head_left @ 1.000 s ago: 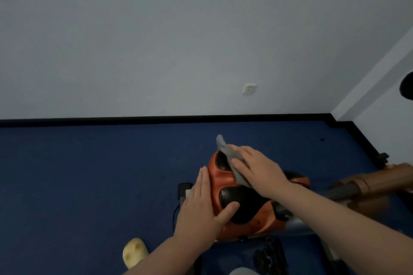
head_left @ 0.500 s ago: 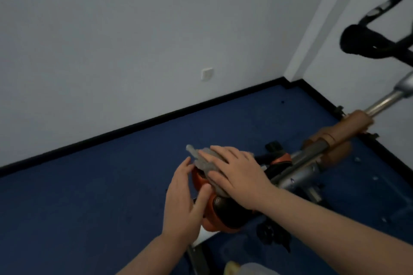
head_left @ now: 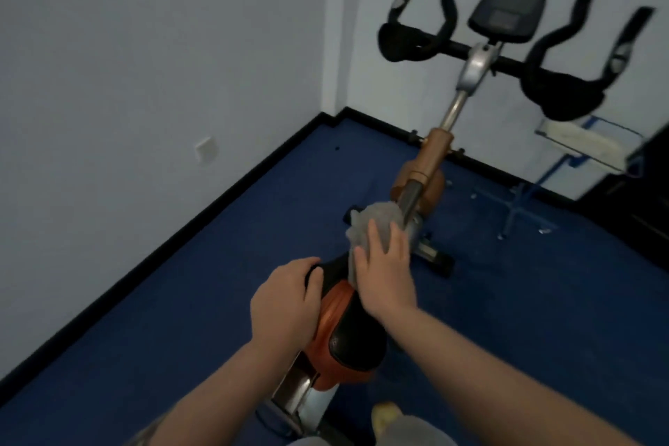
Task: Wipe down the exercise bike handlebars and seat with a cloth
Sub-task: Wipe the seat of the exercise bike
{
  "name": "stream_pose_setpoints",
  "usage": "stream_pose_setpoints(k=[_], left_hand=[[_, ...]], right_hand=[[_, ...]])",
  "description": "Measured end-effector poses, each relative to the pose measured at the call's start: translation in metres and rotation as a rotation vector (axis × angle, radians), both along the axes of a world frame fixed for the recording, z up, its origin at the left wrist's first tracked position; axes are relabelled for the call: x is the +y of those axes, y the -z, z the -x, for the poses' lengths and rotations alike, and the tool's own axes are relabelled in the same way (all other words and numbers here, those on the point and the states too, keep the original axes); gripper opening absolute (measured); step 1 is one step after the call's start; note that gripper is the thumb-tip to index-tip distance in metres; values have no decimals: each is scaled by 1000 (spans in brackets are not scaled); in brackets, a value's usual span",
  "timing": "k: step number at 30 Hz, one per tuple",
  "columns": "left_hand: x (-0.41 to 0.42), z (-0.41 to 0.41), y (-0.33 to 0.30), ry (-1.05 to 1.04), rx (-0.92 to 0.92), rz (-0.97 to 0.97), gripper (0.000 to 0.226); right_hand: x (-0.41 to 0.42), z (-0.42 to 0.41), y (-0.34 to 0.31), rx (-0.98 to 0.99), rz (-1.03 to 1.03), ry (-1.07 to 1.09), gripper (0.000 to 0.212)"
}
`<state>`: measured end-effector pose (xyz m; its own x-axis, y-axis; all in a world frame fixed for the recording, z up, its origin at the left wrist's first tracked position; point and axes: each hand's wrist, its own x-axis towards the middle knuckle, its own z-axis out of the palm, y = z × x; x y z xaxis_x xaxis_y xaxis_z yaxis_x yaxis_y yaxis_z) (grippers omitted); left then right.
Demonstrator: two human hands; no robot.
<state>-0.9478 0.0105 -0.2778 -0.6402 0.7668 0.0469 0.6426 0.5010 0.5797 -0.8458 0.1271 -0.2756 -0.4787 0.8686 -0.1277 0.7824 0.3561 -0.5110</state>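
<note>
Far left: pale wall with a white wall socket [head_left: 206,148], black skirting along blue floor [head_left: 181,300]. Lower centre: left hand [head_left: 286,304] on the left edge of the orange-and-black seat [head_left: 344,333], fingers [head_left: 311,270] curled over the edge, gripping it. Just right of that: right hand [head_left: 385,281] laid flat on the grey cloth [head_left: 374,226], fingers straight, pressing the cloth onto the narrow front end of the seat; loose part of the cloth bunched beyond the fingertips, against the bike's frame tube. Further up and right: copper-coloured post sleeve [head_left: 432,156], silver stem, then black handlebars [head_left: 557,94] with a dark console [head_left: 506,9] between them, untouched by either hand. Far right: blue-framed stand [head_left: 579,145] near the wall. Bottom edge: a yellow slipper [head_left: 387,416], blurred.
</note>
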Motion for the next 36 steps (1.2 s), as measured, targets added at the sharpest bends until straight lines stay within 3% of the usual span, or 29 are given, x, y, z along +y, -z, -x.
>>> stream_pose_setpoints(k=[9,15,20,24,28,32,36], left_hand=[[-1,4,0,85,-88,-40,45],[5,23,-3,153,-201,-33,32],[5,18,-4,114,-200,2,37],[8,16,-6,103,-199,98,40],[9,18,-2,26,-240,61,34],[8,18,1,-23,-250,0,30],[9,15,-1,-15,-238,-14,32]], right_hand=[[-117,-26,-18,-246,51,-43,59],[-89,8,-27,-197,59,262,64],[-135,-13,-14,-273,-73,133,67],[-113,-13,-16,-187,16,170,62],[-83,8,-25,-174,88,254,57],[-126,-7,-14,-220,-90,122,58],[-136,-23,-11,-206,-136,51,63]])
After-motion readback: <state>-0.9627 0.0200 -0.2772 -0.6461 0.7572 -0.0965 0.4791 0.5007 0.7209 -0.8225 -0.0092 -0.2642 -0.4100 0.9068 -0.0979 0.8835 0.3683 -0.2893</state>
